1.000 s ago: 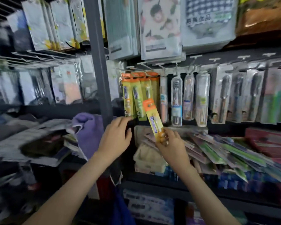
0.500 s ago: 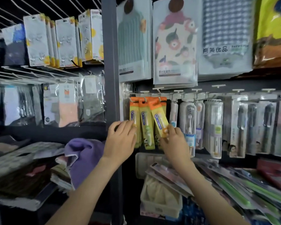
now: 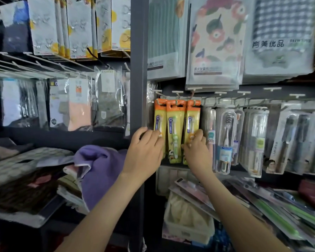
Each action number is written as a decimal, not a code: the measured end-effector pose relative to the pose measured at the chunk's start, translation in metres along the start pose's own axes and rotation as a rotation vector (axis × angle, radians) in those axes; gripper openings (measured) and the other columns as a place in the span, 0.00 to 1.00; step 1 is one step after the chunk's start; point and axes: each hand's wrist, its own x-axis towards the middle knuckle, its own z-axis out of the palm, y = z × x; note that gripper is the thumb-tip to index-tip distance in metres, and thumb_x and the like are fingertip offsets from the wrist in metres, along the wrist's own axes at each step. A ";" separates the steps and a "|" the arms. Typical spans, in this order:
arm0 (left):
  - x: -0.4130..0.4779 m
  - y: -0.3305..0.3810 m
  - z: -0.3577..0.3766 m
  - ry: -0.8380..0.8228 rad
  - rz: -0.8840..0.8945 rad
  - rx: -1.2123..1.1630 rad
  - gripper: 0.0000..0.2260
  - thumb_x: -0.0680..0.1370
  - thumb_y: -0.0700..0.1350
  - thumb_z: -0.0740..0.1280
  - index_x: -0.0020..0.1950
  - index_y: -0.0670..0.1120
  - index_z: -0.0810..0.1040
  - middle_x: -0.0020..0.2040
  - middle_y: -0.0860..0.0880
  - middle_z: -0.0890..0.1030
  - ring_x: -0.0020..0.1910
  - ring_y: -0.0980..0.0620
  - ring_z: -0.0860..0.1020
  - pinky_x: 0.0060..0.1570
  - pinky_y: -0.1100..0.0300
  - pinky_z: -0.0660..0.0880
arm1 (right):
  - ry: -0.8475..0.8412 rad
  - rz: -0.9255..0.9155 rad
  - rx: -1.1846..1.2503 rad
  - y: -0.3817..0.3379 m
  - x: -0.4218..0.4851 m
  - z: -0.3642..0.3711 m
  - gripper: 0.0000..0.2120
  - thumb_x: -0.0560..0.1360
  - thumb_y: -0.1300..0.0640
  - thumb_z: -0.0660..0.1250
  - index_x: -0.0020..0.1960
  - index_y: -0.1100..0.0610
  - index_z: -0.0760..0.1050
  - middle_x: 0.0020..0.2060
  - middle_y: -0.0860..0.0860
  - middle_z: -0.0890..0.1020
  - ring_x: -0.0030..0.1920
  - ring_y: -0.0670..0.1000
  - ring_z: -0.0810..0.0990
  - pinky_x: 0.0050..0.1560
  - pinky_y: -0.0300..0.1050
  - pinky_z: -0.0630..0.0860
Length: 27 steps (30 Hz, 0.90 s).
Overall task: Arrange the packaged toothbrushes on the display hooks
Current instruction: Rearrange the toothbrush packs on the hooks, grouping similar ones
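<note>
Three yellow-and-orange toothbrush packs hang side by side from display hooks [image 3: 177,93]: a left pack [image 3: 159,115], a middle pack [image 3: 175,124] and a right pack [image 3: 191,119]. My left hand [image 3: 144,151] rests against the lower part of the left pack with its fingers on it. My right hand [image 3: 196,151] pinches the lower part of the right pack, which hangs upright from its hook.
Clear-cased toothbrushes [image 3: 225,139] hang to the right on more hooks. A dark upright post [image 3: 137,70] stands just left of the packs. Loose toothbrush packs [image 3: 262,206] lie piled on the shelf below. A purple cloth [image 3: 98,170] lies lower left.
My right hand carried a tilted yellow pack up from the shelf to the hook row; it now hangs straight. The left hand moved right onto the left pack. The camera came closer.
</note>
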 end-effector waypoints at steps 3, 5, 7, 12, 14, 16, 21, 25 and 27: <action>-0.001 -0.001 0.001 0.026 -0.001 -0.011 0.06 0.73 0.43 0.65 0.45 0.45 0.81 0.48 0.50 0.81 0.47 0.49 0.78 0.64 0.55 0.60 | 0.011 0.019 -0.005 0.008 0.004 0.014 0.35 0.78 0.53 0.62 0.76 0.62 0.47 0.66 0.60 0.70 0.65 0.58 0.70 0.57 0.49 0.71; -0.002 -0.001 0.001 0.029 0.001 -0.003 0.07 0.73 0.42 0.64 0.45 0.45 0.81 0.48 0.50 0.81 0.47 0.49 0.78 0.64 0.55 0.61 | 0.005 0.053 -0.070 0.009 0.005 0.019 0.35 0.80 0.50 0.59 0.76 0.63 0.45 0.68 0.59 0.69 0.66 0.57 0.69 0.58 0.49 0.71; -0.001 -0.002 0.002 0.021 -0.002 0.004 0.07 0.74 0.43 0.63 0.46 0.45 0.81 0.48 0.50 0.81 0.47 0.49 0.78 0.64 0.55 0.61 | -0.007 0.074 -0.118 0.008 0.005 0.022 0.34 0.80 0.48 0.57 0.76 0.63 0.44 0.68 0.59 0.69 0.66 0.57 0.71 0.54 0.49 0.73; -0.002 -0.002 0.005 0.003 -0.007 0.007 0.07 0.74 0.43 0.64 0.46 0.45 0.81 0.47 0.50 0.81 0.47 0.49 0.78 0.64 0.54 0.61 | -0.056 0.108 -0.114 0.003 0.007 0.021 0.34 0.81 0.51 0.56 0.76 0.63 0.40 0.67 0.59 0.70 0.64 0.58 0.73 0.51 0.51 0.74; -0.001 -0.003 0.004 -0.005 -0.009 0.007 0.07 0.73 0.43 0.64 0.46 0.44 0.81 0.46 0.49 0.81 0.46 0.48 0.78 0.64 0.54 0.61 | -0.092 0.110 -0.039 0.001 0.000 0.015 0.35 0.80 0.51 0.57 0.76 0.62 0.39 0.68 0.60 0.67 0.65 0.59 0.71 0.54 0.53 0.73; -0.001 -0.003 0.004 -0.016 -0.010 0.016 0.07 0.72 0.42 0.65 0.46 0.44 0.81 0.45 0.48 0.81 0.46 0.47 0.78 0.64 0.54 0.62 | -0.090 0.062 0.006 0.001 -0.014 0.005 0.37 0.80 0.51 0.59 0.77 0.61 0.40 0.71 0.60 0.63 0.67 0.59 0.68 0.59 0.53 0.71; -0.001 0.003 -0.001 -0.060 -0.043 0.026 0.07 0.71 0.41 0.66 0.47 0.44 0.81 0.46 0.47 0.81 0.46 0.46 0.77 0.66 0.53 0.60 | -0.048 -0.120 0.089 0.019 -0.064 -0.039 0.33 0.79 0.57 0.59 0.77 0.57 0.45 0.74 0.55 0.59 0.70 0.56 0.64 0.58 0.50 0.71; -0.014 0.047 -0.007 -0.085 -0.241 -0.162 0.10 0.73 0.43 0.63 0.49 0.43 0.80 0.48 0.46 0.80 0.50 0.45 0.77 0.66 0.46 0.58 | -0.035 -0.121 0.136 0.053 -0.100 -0.083 0.28 0.79 0.59 0.60 0.76 0.57 0.53 0.71 0.54 0.63 0.69 0.53 0.66 0.62 0.42 0.68; -0.018 0.092 -0.015 -0.170 -0.329 -0.325 0.13 0.74 0.46 0.60 0.50 0.43 0.80 0.48 0.45 0.80 0.50 0.44 0.77 0.63 0.45 0.61 | -0.019 -0.062 0.141 0.078 -0.115 -0.104 0.26 0.78 0.59 0.61 0.74 0.56 0.58 0.68 0.52 0.66 0.64 0.49 0.70 0.55 0.36 0.69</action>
